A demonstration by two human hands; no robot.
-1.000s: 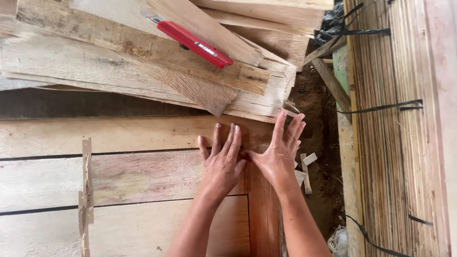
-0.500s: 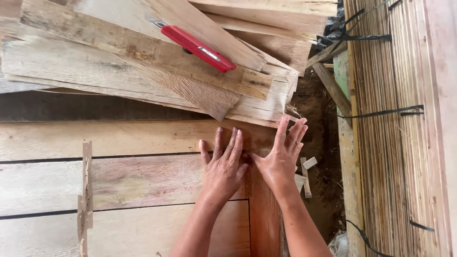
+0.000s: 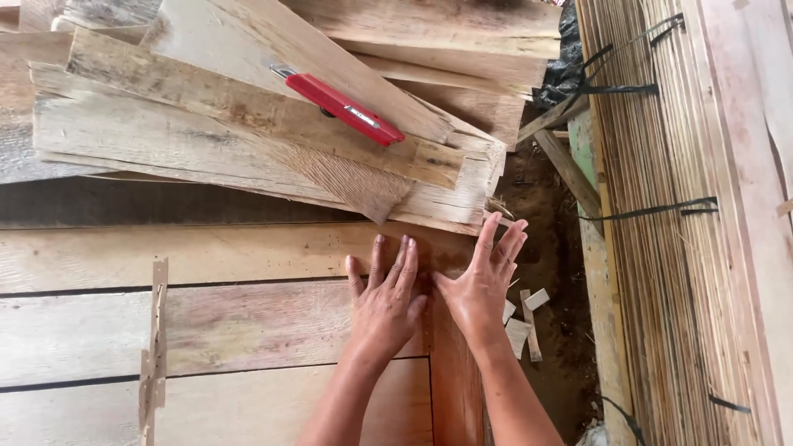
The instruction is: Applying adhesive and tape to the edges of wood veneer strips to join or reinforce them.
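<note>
While both palms press flat, the flat sheet of joined veneer strips (image 3: 206,330) is the landmark. Above its far edge lies the loose pile of rough veneer pieces (image 3: 248,124); to its right stand strapped bundles of thin strips (image 3: 669,248). A red utility knife (image 3: 345,109) rests on that pile. Left hand (image 3: 387,304) lies on the sheet near its right end, fingers spread and straight, grasping nothing. Right hand (image 3: 486,285) lies at the sheet's right edge on the reddish cross strip (image 3: 453,372), fingers likewise released. Risk, judged: splinters from rough edges; the knife could slide off the tilted pile. No containers visible.
</note>
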